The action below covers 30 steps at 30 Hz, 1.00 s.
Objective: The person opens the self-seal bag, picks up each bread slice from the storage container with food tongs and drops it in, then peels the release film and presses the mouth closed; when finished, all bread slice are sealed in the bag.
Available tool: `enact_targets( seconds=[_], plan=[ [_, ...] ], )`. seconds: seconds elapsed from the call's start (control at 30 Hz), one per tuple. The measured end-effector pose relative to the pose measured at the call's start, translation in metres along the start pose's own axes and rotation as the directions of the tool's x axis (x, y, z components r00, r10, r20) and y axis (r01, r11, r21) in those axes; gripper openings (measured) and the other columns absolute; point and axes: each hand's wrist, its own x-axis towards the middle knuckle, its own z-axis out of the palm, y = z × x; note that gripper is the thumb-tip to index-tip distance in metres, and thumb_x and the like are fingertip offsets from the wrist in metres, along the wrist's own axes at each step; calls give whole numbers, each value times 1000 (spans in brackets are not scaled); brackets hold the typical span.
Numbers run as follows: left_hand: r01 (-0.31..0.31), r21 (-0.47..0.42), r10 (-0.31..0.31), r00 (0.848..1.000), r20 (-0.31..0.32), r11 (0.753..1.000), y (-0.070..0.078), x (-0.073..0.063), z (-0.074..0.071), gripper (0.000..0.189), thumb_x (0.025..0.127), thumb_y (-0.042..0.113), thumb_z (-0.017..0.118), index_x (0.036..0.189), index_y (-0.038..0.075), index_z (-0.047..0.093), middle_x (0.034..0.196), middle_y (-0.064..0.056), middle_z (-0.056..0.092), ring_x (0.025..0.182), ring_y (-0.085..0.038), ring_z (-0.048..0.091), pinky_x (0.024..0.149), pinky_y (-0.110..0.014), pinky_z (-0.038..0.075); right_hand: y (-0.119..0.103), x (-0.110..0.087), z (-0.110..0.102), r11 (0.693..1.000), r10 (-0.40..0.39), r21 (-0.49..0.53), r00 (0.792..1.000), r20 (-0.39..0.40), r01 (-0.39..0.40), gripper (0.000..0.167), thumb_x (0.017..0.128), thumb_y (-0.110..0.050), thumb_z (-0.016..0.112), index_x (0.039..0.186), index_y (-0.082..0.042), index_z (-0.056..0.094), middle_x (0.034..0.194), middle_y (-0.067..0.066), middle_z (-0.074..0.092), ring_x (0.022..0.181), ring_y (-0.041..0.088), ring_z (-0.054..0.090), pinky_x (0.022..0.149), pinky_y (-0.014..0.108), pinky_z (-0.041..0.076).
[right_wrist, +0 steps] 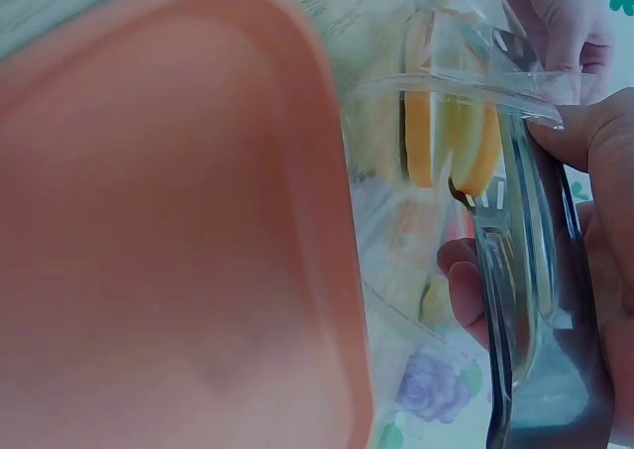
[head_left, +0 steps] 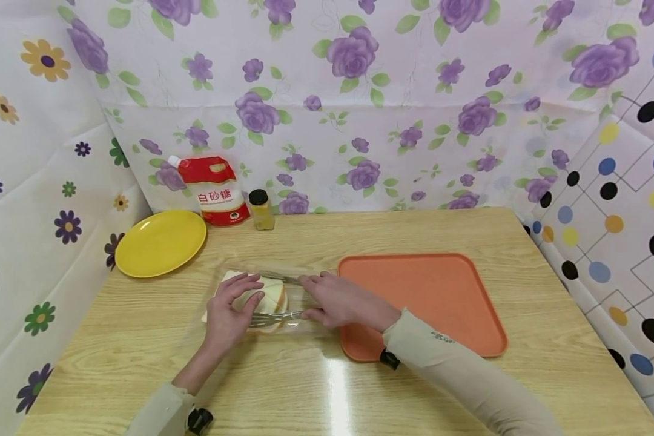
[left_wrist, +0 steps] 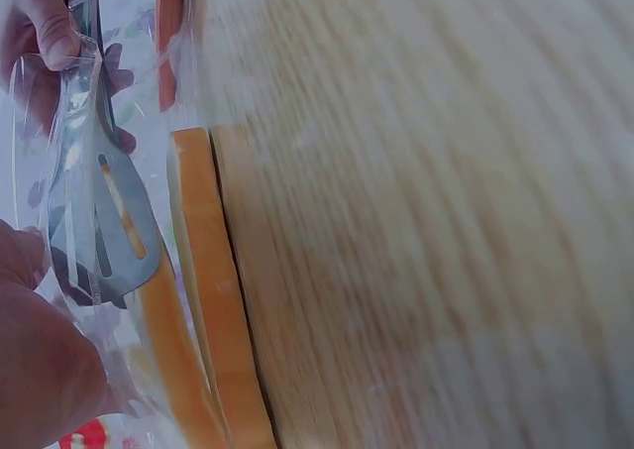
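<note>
Here, left of the orange tray [head_left: 425,297], the right hand [head_left: 335,298] is gripping metal tongs [right_wrist: 575,399]; the left hand [head_left: 226,310], grip unclear, is overhanging bread [head_left: 274,293].

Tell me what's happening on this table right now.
A person's right hand holds metal tongs, the far ends inside a clear bag beside bread slices. The left hand is at the bag too. An orange tray lies to the right; a yellow plate, red pouch and small jar sit toward the back left.
</note>
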Motion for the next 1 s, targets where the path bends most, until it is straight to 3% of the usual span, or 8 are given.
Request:
enact_targets(
  seconds=[0.13, 0.23, 0.37, 0.57, 0.67, 0.83, 0.93, 1.0],
  plan=[
    [-4, 8, 4, 1000, 1, 1000, -2, -1, 0, 27, 72, -19, 79, 92, -3, 75, 106, -21, 72, 110, -44, 59, 101, -16, 37, 3, 1, 1, 999, -13, 38, 1000, 2, 13, 72, 99, -46, 60, 148, 1, 38, 131, 17, 60, 103, 28, 63, 90, 40, 52],
    [-10, 14, 10, 1000, 4, 1000, -3, -1, -1, 25, 72, -18, 80, 92, -3, 75, 105, -21, 72, 109, -45, 59, 102, -16, 36, 6, 2, 1, 995, -35, 93, 999, -4, 35, 73, 97, -46, 63, 145, 3, 40, 118, 15, 65, 86, 20, 65, 85, 35, 54],
    [0, 21, 0, 1000, 10, 1000, -5, -3, -1, 24, 72, -17, 80, 91, -3, 75, 105, -21, 72, 109, -45, 59, 102, -17, 36, 9, 2, -1, 983, -35, 179, 999, 4, 34, 75, 94, -46, 68, 144, 4, 44, 104, 12, 67, 61, 8, 56, 75, 27, 53],
    [16, 27, -17, 1000, 9, 1000, -6, -3, -1, 24, 72, -17, 79, 92, -3, 75, 106, -21, 72, 110, -44, 59, 103, -19, 36, 11, -2, -7, 973, 19, 232, 1000, 9, -21, 75, 89, -47, 74, 142, 1, 49, 124, 14, 65, 74, 12, 61, 76, 27, 53],
    [21, 25, -21, 1000, 6, 999, -6, -4, -2, 24, 72, -17, 79, 92, -4, 75, 106, -21, 72, 110, -43, 59, 103, -21, 36, 12, -6, -10, 968, 30, 248, 1000, 1, -29, 69, 88, -45, 76, 135, 1, 55, 117, 13, 68, 77, 13, 61, 74, 29, 53],
    [27, 15, -27, 1000, 4, 1000, -5, -4, -2, 24, 72, -18, 79, 92, -4, 75, 106, -21, 72, 110, -42, 59, 103, -21, 36, 19, -23, -14, 951, 58, 304, 998, -1, -55, 68, 88, -42, 77, 136, 2, 54, 105, 13, 68, 72, 13, 58, 66, 30, 51],
    [34, 18, -34, 999, 7, 999, -4, -4, -2, 23, 73, -17, 79, 92, -4, 75, 106, -21, 72, 111, -42, 58, 103, -20, 36, 26, -39, -18, 936, 74, 346, 997, -5, -68, 64, 90, -42, 75, 134, 0, 55, 100, 12, 68, 82, 18, 65, 71, 34, 54],
    [40, 21, -40, 999, 10, 999, -4, -4, -3, 23, 74, -16, 79, 93, -4, 75, 106, -20, 72, 111, -42, 59, 103, -19, 35, 31, -54, -21, 920, 93, 383, 996, -16, -79, 58, 91, -42, 74, 131, -4, 58, 107, 10, 67, 95, 24, 67, 77, 37, 55]
  ],
)
